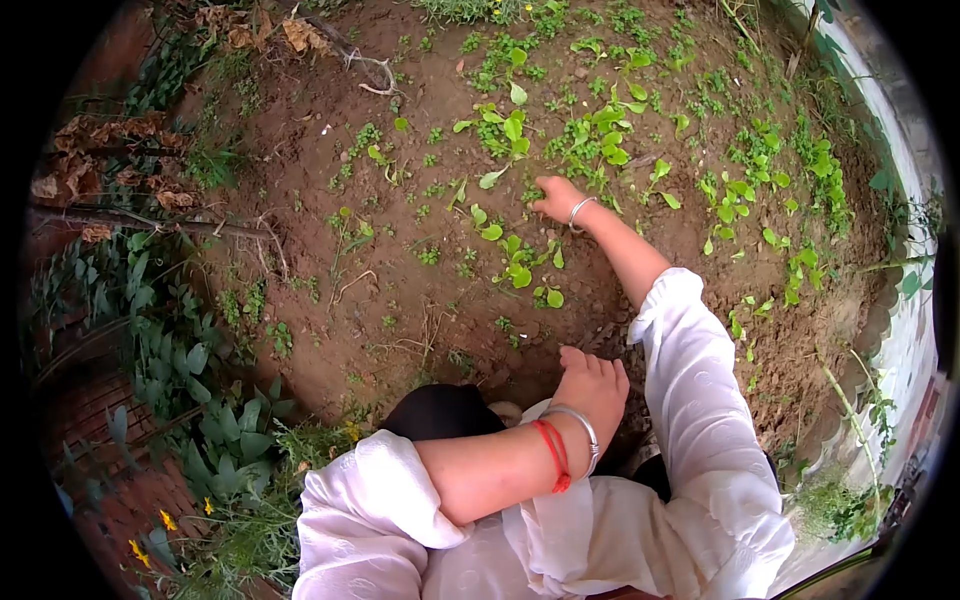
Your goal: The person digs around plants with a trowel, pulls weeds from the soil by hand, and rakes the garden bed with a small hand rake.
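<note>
My right hand reaches out over the brown soil, a thin bangle on its wrist. Its fingers are pinched together at ground level on a small green weed, which they partly cover. Leafy light-green seedlings grow just below that hand, and more leafy seedlings stand above it. Close to my body, my left hand hangs over my knees with its fingers curled in. What it holds, if anything, is hidden. A silver bangle and a red string bracelet circle that wrist.
Low weeds and seedlings dot the soil bed. Dry branches with withered leaves lie at the left, above dark-leaved plants. Yellow flowers grow at lower left. A pale wall edge borders the right side.
</note>
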`<action>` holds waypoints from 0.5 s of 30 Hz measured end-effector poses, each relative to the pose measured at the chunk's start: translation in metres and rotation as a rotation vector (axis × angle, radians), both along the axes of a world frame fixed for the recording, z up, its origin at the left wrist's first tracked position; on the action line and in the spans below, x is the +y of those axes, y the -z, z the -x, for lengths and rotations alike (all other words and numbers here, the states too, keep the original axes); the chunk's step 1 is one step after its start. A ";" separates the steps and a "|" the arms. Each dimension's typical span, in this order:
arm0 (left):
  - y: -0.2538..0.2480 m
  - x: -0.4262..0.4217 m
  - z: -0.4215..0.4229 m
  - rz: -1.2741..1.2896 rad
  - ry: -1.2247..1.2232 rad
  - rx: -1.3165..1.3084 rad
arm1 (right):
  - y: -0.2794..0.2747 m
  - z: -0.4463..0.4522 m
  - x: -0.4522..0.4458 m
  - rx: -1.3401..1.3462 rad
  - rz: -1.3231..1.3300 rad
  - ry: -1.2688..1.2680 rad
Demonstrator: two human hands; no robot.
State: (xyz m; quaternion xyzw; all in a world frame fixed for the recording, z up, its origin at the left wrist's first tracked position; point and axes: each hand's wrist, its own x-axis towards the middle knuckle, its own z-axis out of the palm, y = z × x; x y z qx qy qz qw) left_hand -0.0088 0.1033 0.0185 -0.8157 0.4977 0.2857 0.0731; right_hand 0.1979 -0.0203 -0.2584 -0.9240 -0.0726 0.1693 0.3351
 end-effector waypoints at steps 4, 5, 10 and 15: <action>0.008 -0.006 0.003 -0.039 0.032 0.021 | -0.019 -0.009 -0.013 -0.160 0.086 0.012; 0.008 -0.006 0.002 -0.039 0.031 0.019 | -0.033 -0.017 -0.010 -0.144 0.173 0.046; 0.006 -0.002 -0.002 -0.023 -0.033 -0.008 | -0.026 -0.057 0.014 -0.145 0.518 0.075; 0.008 -0.007 -0.006 -0.033 -0.039 0.035 | -0.015 -0.059 0.022 -0.110 0.626 0.009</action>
